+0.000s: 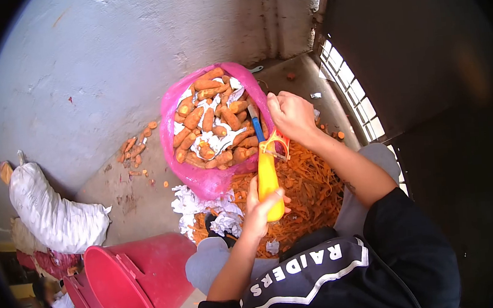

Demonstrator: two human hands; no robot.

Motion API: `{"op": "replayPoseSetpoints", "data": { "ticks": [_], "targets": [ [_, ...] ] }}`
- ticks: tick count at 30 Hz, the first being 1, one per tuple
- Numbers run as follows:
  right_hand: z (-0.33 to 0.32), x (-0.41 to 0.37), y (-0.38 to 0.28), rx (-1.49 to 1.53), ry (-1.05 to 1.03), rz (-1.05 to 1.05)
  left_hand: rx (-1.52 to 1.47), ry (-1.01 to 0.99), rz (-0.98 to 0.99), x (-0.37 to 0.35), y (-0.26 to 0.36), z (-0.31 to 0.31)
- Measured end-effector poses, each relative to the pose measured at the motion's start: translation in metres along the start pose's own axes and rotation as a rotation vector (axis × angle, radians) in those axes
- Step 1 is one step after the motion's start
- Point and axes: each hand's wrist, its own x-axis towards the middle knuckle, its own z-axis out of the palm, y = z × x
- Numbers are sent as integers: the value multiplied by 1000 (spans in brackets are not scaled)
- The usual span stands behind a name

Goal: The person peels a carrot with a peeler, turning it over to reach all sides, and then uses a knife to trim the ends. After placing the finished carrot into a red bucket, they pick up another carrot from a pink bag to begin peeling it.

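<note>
A: At the centre of the frame, what does your left hand [258, 210] hold?

B: Your left hand is closed around the handle of the yellow peeler [268, 178], whose blade end points up the frame.

A: And your right hand [292, 115]?

B: It sits just above the peeler's head, fingers curled shut; you cannot tell what it grips.

A: What lies around them?

B: The pink bag [213, 180] full of carrots [220, 118] is just left of your right hand. The orange peelings [310, 183] are heaped beneath both hands. A red bucket [140, 280] stands at lower left, with a white sack [52, 212] further left.
</note>
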Motion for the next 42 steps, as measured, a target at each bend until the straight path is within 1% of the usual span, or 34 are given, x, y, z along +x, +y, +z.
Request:
{"op": "replayPoseSetpoints", "data": {
  "ticks": [3,4,5,7,8,11,15,16,19,20,21,23,24,25,26,27,28,29,31,33,34,35,37,39,42],
  "targets": [
    [1,-12,-8,38,-75,44,-469,-67,-46,16,-9,-9],
    [6,-20,-9,86,-95,-18,-490,-113,21,18,-9,-11],
    [5,-29,-11,68,-151,-125,-508,-61,12,22,-8,-12],
    [8,-45,-15,54,-246,-214,-543,47,-13,27,-8,-12],
    [7,-51,-17,36,-258,-285,-582,103,-45,34,-14,-16],
    [13,-60,-20,11,-225,-352,-552,87,-96,35,-11,-11],
    [17,-49,-18,-7,-60,-370,-423,83,-91,29,-15,-1],
    [16,-46,-18,-7,-81,-359,-385,114,-82,28,-13,2],
    [22,-16,-6,-141,115,-275,-186,195,55,26,-4,4],
    [20,3,4,-176,190,-178,-128,175,123,27,-13,-1],
    [17,23,16,-212,264,-78,-137,138,106,24,-13,1],
    [6,52,50,-246,312,118,-162,70,73,15,-12,7],
    [-2,53,51,-260,317,135,-139,63,81,14,-14,5],
    [-8,54,49,-272,323,150,-195,36,42,15,-16,-1],
    [-8,49,45,-180,252,181,-253,7,8,17,-17,-8],
    [-6,40,30,-112,256,170,-311,-21,-22,20,-16,-12],
    [-1,33,24,-103,200,138,-408,-23,-48,19,-10,-10],
    [5,26,19,-93,142,106,-412,-14,-43,19,-6,-8],
    [11,11,8,-3,-35,124,-423,-4,-26,22,0,-4],
    [13,-6,-5,81,-159,141,-454,-63,-33,27,-3,-11],
    [13,-16,-11,63,-195,80,-468,-95,-37,30,-3,-12],
    [13,-27,-16,46,-232,21,-472,-32,-48,32,-3,-12],
    [13,-48,-22,61,-264,-167,-480,98,-74,35,-4,-10],
    [8,-59,-27,111,-286,-224,-486,97,-62,37,-5,-12],
    [12,-57,-25,35,-167,-269,-471,83,-72,39,-7,-10]
  ]
}}
